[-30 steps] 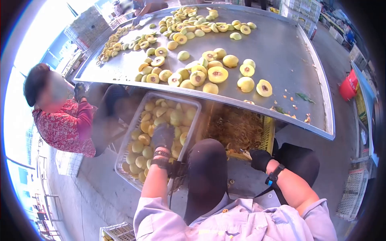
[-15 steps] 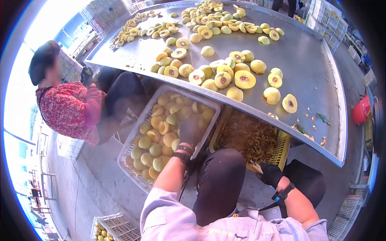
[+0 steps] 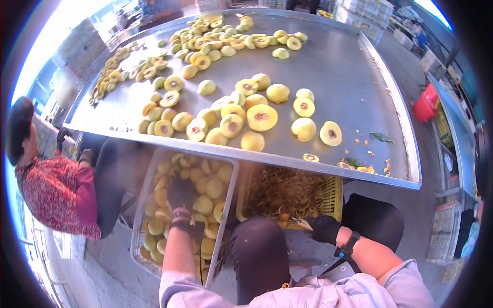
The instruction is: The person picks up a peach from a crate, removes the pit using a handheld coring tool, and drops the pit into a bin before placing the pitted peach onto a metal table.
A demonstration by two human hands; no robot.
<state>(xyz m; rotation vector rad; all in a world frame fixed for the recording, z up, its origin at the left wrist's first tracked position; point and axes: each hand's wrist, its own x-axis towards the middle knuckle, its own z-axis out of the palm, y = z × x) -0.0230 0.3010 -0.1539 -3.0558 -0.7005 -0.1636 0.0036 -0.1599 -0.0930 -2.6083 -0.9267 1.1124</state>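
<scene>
— Where is the left hand?
— It's gloved and down in the grey crate under the desk's front edge. It rests on the yellow fruit pieces that fill the crate. The back of the hand faces up, so I cannot tell whether its grip is spread or pressed together.
— And the right hand?
— Also gloved, by the right knee. Its grip is pinching a small tool whose tip points at the yellow crate.
— What does that crate hold?
— A heap of brownish pits. It stands just beside the grey crate.
— And above them?
— The steel desk. Cut fruit halves cluster near its front, and more lie toward the far side. A leaf and some scraps lie at the right.
— Is anyone else there?
— A person in a red patterned top is on the left. A red bucket stands on the floor to the right of the desk.
</scene>
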